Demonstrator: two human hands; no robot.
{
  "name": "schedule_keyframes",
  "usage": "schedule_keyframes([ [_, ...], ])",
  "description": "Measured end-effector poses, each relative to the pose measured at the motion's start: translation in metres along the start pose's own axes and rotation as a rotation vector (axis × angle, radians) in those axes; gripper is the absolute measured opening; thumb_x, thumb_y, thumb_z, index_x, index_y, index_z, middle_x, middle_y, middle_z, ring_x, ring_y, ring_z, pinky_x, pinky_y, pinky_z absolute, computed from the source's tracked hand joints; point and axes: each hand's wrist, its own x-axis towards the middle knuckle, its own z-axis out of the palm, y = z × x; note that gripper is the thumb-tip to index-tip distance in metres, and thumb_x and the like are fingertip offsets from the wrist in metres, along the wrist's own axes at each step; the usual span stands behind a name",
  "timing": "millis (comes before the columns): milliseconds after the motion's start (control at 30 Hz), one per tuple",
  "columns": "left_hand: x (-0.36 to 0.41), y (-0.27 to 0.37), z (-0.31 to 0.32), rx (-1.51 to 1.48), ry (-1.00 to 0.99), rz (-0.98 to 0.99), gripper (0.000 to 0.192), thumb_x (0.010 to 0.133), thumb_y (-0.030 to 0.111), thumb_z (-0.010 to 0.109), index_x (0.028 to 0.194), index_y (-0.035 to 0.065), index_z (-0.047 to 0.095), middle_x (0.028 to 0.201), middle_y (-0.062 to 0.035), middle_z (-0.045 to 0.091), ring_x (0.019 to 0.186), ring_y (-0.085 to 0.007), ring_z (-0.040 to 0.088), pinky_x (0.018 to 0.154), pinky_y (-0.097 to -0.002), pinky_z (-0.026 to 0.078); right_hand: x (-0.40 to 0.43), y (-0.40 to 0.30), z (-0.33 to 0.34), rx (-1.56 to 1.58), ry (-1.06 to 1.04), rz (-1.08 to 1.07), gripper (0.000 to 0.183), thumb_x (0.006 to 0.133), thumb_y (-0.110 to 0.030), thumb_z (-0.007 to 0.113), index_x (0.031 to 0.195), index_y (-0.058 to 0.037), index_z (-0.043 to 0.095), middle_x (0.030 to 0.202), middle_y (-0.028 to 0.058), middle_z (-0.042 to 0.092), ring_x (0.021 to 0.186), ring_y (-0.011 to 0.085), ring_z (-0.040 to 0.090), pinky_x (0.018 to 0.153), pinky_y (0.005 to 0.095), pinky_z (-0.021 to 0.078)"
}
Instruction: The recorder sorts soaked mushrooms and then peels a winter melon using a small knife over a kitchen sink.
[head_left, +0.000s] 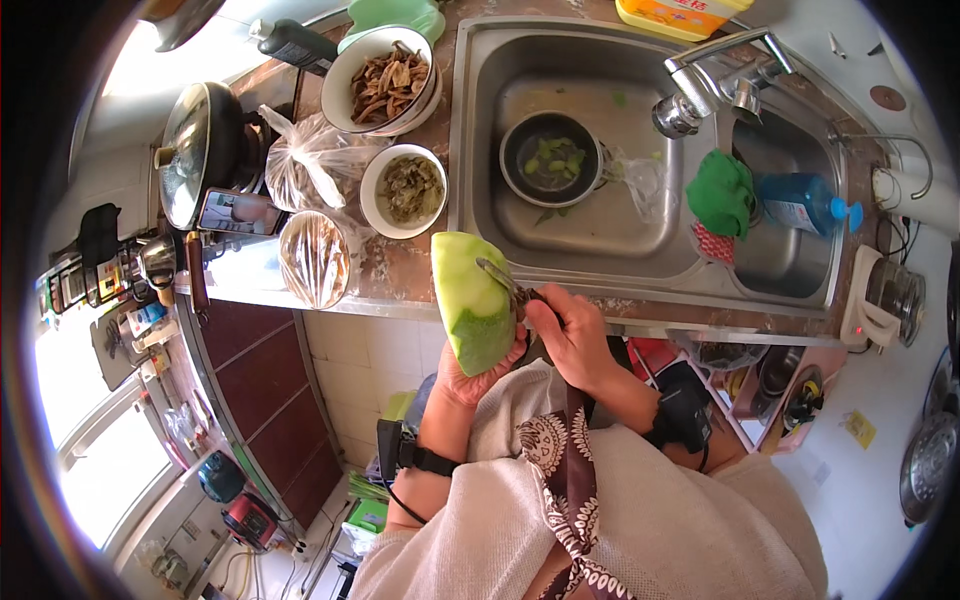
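My left hand cups a large wedge of green-rinded melon or gourd from below, in front of the counter edge. Most of its upper face is pale and peeled, while darker green rind covers the lower part. In my right hand is a vegetable peeler, its metal head lying against the right side of the wedge. The fingers partly hide the handle. Beyond my hands, a dark-lined pot holding green peelings stands in the steel sink.
Left of the sink stand a bowl of greens, a bowl of dried brown strips and a film-covered bowl. A phone leans near a lidded pan. The faucet overhangs the sink; a green cloth drapes its divider.
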Motion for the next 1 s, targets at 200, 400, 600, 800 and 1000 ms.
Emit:
schedule_keyframes([
  [200, 0.004, -0.011, 0.003, 0.475, 0.005, 0.066, 0.044, 0.089, 0.033, 0.050, 0.121, 0.0027, 0.047, 0.116, -0.0193, 0.053, 0.093, -0.0339, 0.059, 0.076, -0.0431, 0.052, -0.004, 0.055, 0.019, 0.333, 0.045, 0.441, 0.041, 0.093, -0.040, 0.047, 0.075, -0.0041, 0.053, 0.062, -0.0013, 0.044, 0.061, 0.0075, 0.041, 0.056, 0.0231, 0.0345],
  [400, 0.007, -0.002, 0.002, 0.282, 0.108, 0.051, 0.039, 0.091, 0.026, 0.046, 0.122, 0.0024, 0.045, 0.115, -0.0167, 0.054, 0.096, -0.0309, 0.059, 0.077, -0.0425, 0.054, 0.007, 0.034, -0.012, 0.599, -0.009, 0.559, 0.041, 0.094, -0.042, 0.045, 0.074, -0.0057, 0.050, 0.063, -0.0058, 0.038, 0.059, 0.0057, 0.036, 0.054, 0.0215, 0.0310],
  [600, 0.016, -0.006, 0.022, 0.332, 0.292, 0.230, 0.032, 0.093, 0.020, 0.043, 0.117, -0.0006, 0.047, 0.111, -0.0141, 0.056, 0.096, -0.0271, 0.060, 0.076, -0.0378, 0.055, -0.006, 0.031, -0.011, 0.392, 0.044, 0.293, 0.035, 0.094, -0.035, 0.046, 0.078, -0.0048, 0.051, 0.063, -0.0019, 0.041, 0.060, 0.0080, 0.040, 0.056, 0.0222, 0.0327],
  [800, 0.025, -0.007, 0.017, 0.189, 0.093, 0.187, 0.029, 0.092, 0.017, 0.044, 0.114, -0.0015, 0.047, 0.105, -0.0160, 0.058, 0.094, -0.0251, 0.060, 0.077, -0.0358, 0.054, -0.005, -0.001, -0.018, -0.212, 0.026, -0.186, 0.026, 0.081, -0.033, 0.062, 0.082, -0.0072, 0.057, 0.069, 0.0026, 0.056, 0.059, 0.0218, 0.052, 0.058, 0.0328, 0.0316],
  [1000, 0.026, -0.010, 0.013, 0.234, 0.145, 0.239, 0.027, 0.092, 0.016, 0.046, 0.112, -0.0014, 0.048, 0.103, -0.0144, 0.059, 0.091, -0.0250, 0.061, 0.077, -0.0367, 0.053, -0.001, -0.009, -0.016, -0.371, 0.077, -0.218, 0.026, 0.080, -0.034, 0.063, 0.079, -0.0088, 0.057, 0.068, 0.0033, 0.057, 0.056, 0.0226, 0.051, 0.057, 0.0326, 0.0317],
])
